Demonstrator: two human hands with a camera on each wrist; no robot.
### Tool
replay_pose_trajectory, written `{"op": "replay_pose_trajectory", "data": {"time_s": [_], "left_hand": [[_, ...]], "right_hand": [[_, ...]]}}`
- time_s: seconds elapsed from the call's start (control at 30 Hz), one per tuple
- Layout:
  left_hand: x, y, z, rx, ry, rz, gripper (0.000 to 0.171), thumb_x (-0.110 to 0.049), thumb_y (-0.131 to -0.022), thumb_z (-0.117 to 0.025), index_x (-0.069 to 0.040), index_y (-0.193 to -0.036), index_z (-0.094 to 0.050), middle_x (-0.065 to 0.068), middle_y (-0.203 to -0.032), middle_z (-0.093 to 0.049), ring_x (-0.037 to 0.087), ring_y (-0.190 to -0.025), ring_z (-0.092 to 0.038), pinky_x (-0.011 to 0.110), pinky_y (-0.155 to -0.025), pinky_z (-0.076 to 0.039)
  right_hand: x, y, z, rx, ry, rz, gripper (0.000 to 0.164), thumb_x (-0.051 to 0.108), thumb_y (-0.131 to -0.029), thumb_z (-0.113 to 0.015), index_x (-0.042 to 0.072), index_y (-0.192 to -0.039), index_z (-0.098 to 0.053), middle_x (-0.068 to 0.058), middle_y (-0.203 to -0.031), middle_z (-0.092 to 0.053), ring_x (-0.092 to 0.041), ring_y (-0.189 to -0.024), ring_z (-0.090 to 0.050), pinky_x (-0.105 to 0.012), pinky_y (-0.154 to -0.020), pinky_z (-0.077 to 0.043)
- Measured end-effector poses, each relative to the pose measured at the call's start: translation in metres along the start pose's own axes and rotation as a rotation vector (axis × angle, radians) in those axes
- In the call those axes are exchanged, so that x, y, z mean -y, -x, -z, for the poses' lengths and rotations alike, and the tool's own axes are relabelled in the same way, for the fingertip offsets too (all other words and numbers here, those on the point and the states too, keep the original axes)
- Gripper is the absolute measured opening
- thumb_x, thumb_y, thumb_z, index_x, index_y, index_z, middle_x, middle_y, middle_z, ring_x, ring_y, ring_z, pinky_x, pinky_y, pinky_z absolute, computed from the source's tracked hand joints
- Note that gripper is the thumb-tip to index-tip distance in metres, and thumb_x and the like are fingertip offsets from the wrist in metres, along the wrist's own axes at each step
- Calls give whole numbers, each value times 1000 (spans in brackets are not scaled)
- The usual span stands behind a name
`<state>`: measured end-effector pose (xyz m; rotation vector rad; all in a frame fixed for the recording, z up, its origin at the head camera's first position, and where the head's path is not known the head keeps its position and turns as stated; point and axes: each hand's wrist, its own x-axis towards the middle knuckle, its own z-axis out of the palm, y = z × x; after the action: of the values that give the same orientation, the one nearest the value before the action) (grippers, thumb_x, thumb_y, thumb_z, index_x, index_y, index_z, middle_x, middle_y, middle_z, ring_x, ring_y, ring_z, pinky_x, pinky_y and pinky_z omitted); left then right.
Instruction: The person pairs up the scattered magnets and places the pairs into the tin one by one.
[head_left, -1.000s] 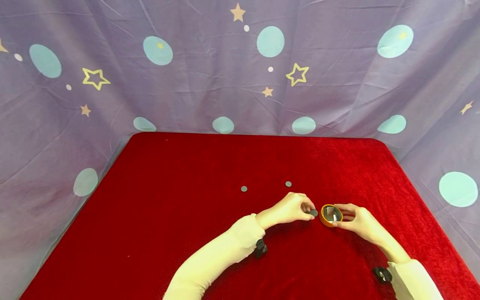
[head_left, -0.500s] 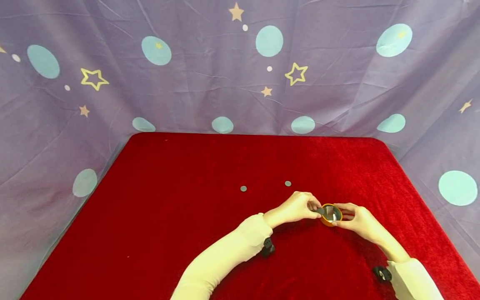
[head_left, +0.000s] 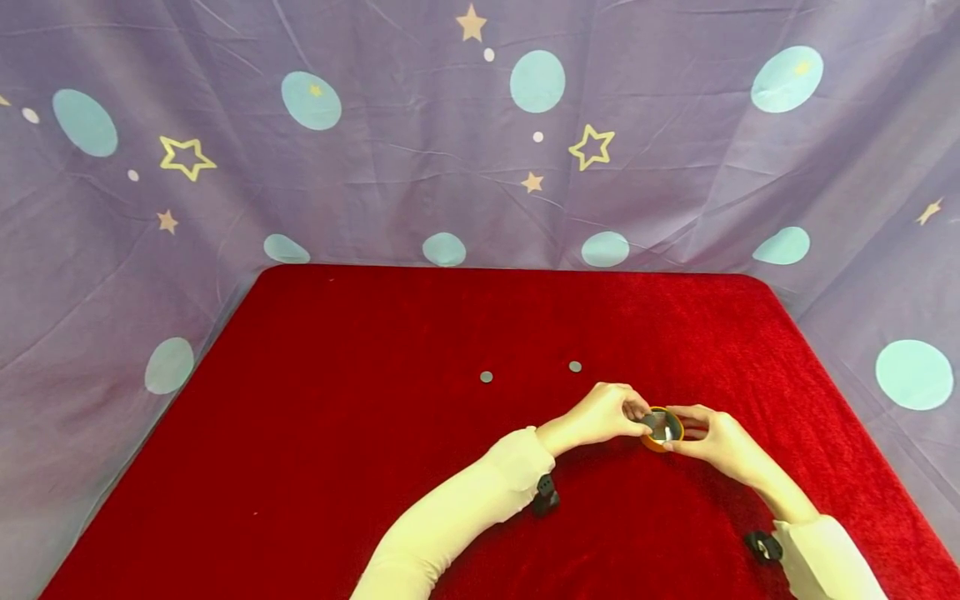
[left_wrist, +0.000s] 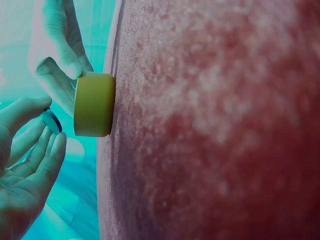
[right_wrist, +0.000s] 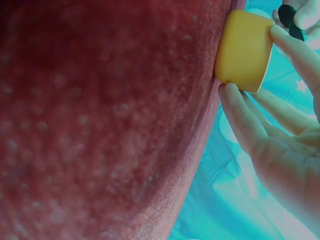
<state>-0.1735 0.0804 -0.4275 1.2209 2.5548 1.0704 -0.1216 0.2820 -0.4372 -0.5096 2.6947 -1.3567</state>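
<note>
My left hand (head_left: 603, 414) pinches a small dark round disc (left_wrist: 52, 121) between thumb and fingertips, over the left rim of a small yellow-orange bowl (head_left: 652, 446). In the right wrist view, two dark round shapes (right_wrist: 287, 15) show by the left fingertips. My right hand (head_left: 720, 443) holds the bowl from the right, thumb at the near side and fingers at the far side. Upright on the red cloth, the bowl has a grey interior with a pale, shiny patch in it. Two flat grey discs lie farther back, one at centre (head_left: 486, 377) and one nearer the bowl (head_left: 575, 367).
Red plush cloth (head_left: 375, 358) covers the table. A lilac curtain (head_left: 420, 125) with stars and pale blue dots hangs behind and at both sides. Dark wrist cameras (head_left: 545, 495) sit below the pale sleeves.
My left hand has moved right with its dark disc, from beside the bowl to over its left rim. The right hand and the bowl have stayed in place.
</note>
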Motion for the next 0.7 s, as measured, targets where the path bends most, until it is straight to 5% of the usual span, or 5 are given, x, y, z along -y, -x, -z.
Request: {"op": "replay_pose_trajectory", "data": {"time_s": [0.7], "left_hand": [[-4, -10, -14, -11, 0, 6, 21, -19, -72, -73, -7, -89, -69, -3, -80, -63, -5, -68, -54, 2, -61, -38]], "right_hand": [[0, 1, 1, 21, -2, -34, 52, 13, -74, -71, -14, -113, -50, -26, -106, -56, -26, -89, -61, -24, -69, -50]]}}
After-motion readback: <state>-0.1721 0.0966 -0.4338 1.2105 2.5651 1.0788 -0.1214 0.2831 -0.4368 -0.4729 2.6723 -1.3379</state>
